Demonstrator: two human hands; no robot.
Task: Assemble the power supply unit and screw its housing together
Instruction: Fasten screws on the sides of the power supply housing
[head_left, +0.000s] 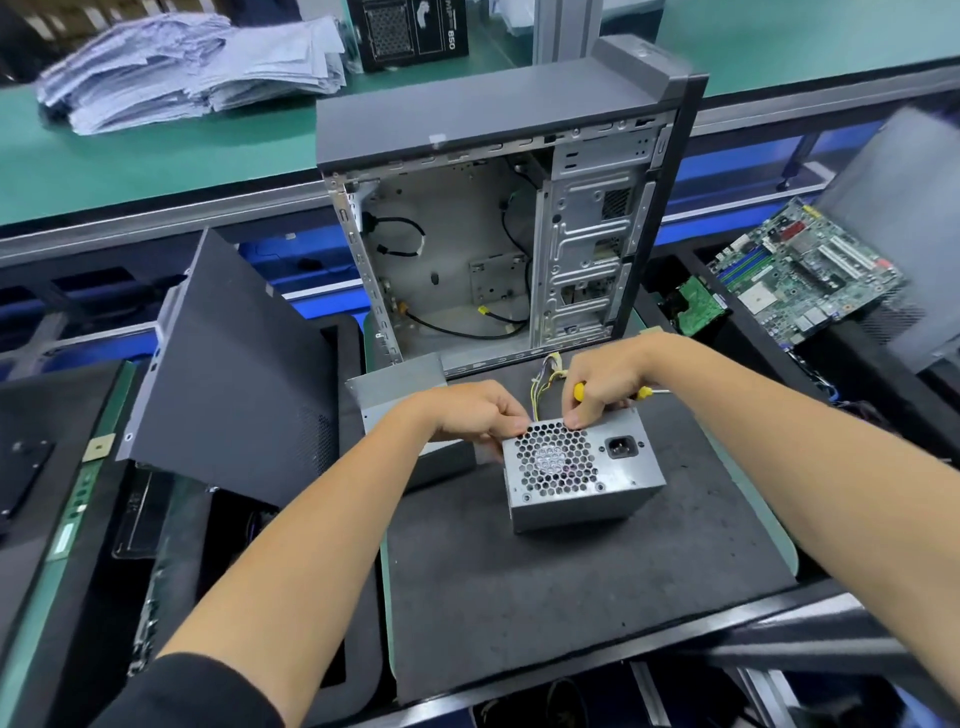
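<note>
A grey metal power supply unit (584, 480) stands on the dark foam mat (545, 597), its honeycomb fan grille and black power socket facing up. My left hand (475, 410) grips its far left top edge. My right hand (605, 387) holds a yellow-handled screwdriver (644, 392) in the palm while its fingertips pinch at the unit's far top edge; what they pinch is too small to see. Yellow and white wires (543, 382) rise behind the unit. A loose grey housing cover (400, 384) lies behind my left hand.
An open computer case (498, 234) stands upright just behind the mat. A dark side panel (234, 374) leans at the left. A green motherboard (805, 270) lies at the right. Stacked paper (192, 67) and a black box (410, 31) sit on the far green bench.
</note>
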